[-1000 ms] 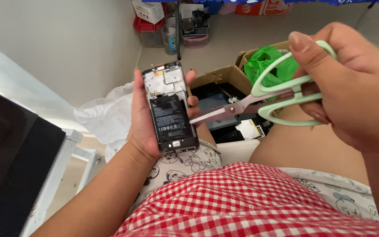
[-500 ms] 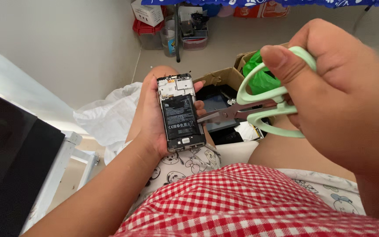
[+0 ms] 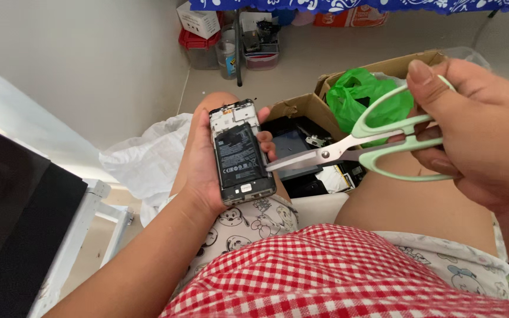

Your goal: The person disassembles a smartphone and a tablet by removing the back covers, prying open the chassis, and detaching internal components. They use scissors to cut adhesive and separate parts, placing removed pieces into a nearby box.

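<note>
Left hand clasping opened black phone with exposed battery | right hand gripping pale-green-handled steel scissors, tips beside phone

Single head-worn view, looking steeply down over the lap, close to the left hand and right hand, floor and cardboard box farther off

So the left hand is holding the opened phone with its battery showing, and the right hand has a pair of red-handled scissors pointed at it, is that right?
Not quite: the scissors in the right hand have pale green handles, not red. The head view shows this. The rest stands: the left hand holds the opened phone with its battery showing, and the scissor tips point at it.
</note>
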